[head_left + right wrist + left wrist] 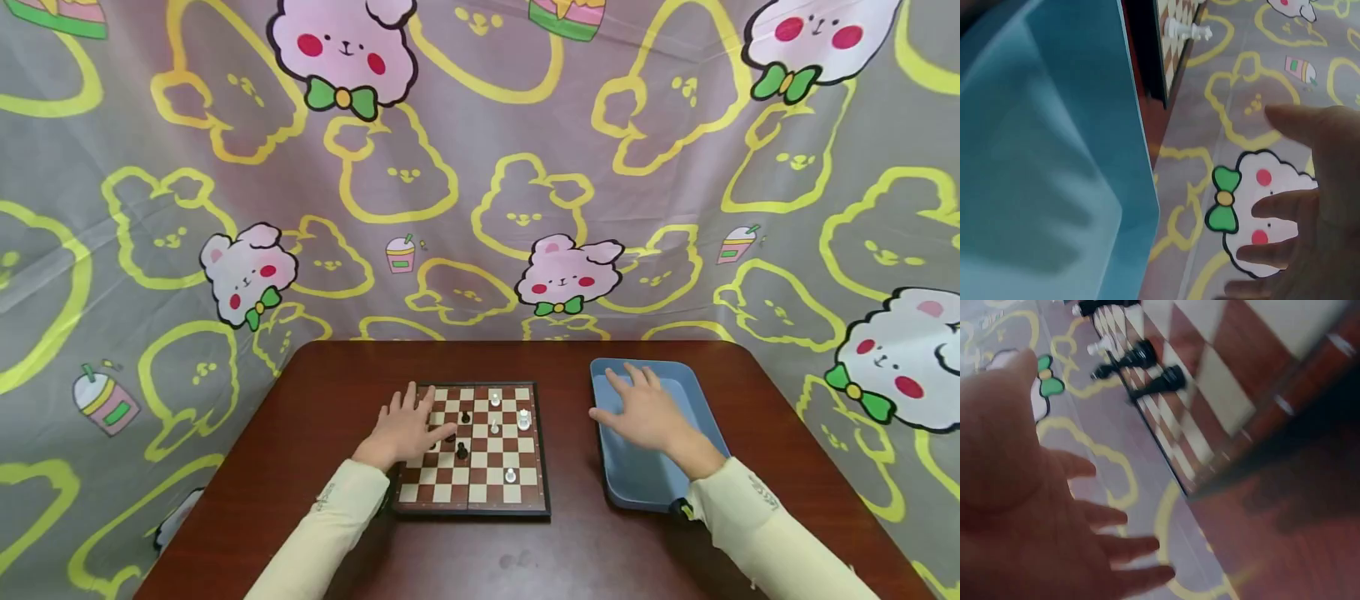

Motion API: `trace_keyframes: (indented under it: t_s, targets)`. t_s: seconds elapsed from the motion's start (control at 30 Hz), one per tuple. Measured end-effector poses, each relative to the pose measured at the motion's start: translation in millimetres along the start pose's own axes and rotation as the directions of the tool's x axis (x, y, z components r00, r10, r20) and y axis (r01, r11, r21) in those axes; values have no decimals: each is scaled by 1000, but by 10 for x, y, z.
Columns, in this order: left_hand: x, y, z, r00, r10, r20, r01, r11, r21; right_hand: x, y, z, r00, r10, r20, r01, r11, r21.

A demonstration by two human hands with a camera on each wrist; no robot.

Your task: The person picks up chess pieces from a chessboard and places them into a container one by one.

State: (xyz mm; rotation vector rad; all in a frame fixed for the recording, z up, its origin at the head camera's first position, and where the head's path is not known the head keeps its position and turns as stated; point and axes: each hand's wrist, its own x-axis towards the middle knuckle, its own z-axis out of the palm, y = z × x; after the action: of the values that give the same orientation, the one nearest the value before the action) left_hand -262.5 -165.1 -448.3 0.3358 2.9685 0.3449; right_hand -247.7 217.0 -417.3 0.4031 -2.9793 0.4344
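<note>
In the head view my left hand (401, 431) is spread over the left side of a chessboard (491, 492), fingers apart and holding nothing. Black pieces stand near its thumb, one of them a black piece (462, 451); white pieces, such as a white pawn (511, 475), stand on the right half. My right hand (647, 410), also spread, hovers above a blue tray (637, 497) and grips nothing. The left wrist view has the left hand (1041, 506) beside the board with black pieces (1163, 382). In the right wrist view, the right hand (1310, 219) is beyond the tray's wall (1138, 187).
Board and tray lie on a dark red-brown table (570, 550), with a strip of tabletop between them. Behind the table hangs a grey curtain (465, 125) with cartoon figures.
</note>
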Motion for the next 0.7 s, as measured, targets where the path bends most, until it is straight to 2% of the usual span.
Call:
trace_keyframes:
  t_s: [0.17,0.33,0.53,0.7]
  targets:
    - [-75,-192,-11,998,33,48,-28,995,-100,-3,-89,74,998,-64,13,63,998,26]
    - [-108,-338,-3,994,44,97,-31,991,-131,-5,-172,139,995,-102,23,100,992,71]
    - [-128,-433,43,990,41,136,-21,989,-144,-18,-313,224,985,-167,44,160,979,127]
    - [-157,-478,169,984,54,171,-36,993,-110,-42,-499,323,971,-204,126,178,965,191]
